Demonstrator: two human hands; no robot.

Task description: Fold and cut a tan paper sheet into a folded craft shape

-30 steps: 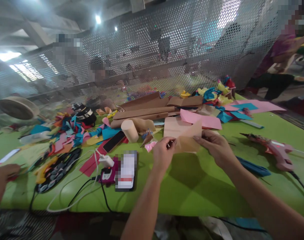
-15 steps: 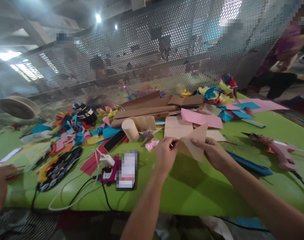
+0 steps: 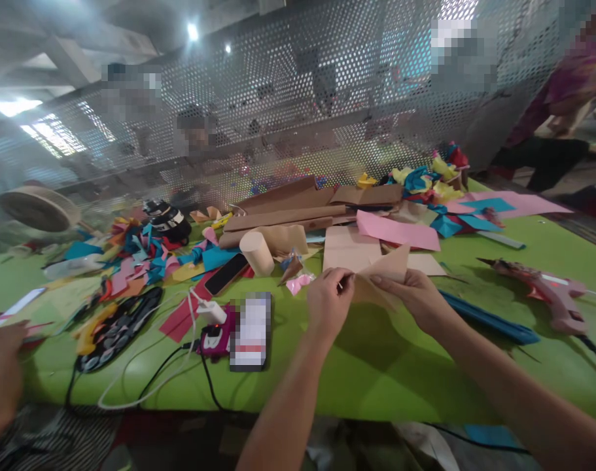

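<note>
A tan piece of paper (image 3: 393, 263), bent along a slanting fold, is held up between my two hands over the green table (image 3: 356, 386). My left hand (image 3: 328, 297) is closed, pinching the paper's left corner at the fingertips. With thumb and fingers, my right hand (image 3: 415, 292) grips its right side. Behind the paper lies a flat tan sheet (image 3: 349, 247), with a pink sheet (image 3: 398, 230) overlapping it. A small shiny pink scrap (image 3: 299, 282) lies just left of my left hand.
A pink glue gun (image 3: 553, 294) and a blue strip (image 3: 494, 318) lie at right. Phone (image 3: 250, 330), power strip (image 3: 214, 337), cables and coloured scraps (image 3: 145, 255) crowd the left. A tan cylinder (image 3: 256, 254) stands behind. A co-worker's hand (image 3: 3, 373) reaches in at far left.
The paper's lower flap has tipped up and flatter between my hands, showing less of its face. My right thumb has slid slightly left, nearer my left fingertips.
</note>
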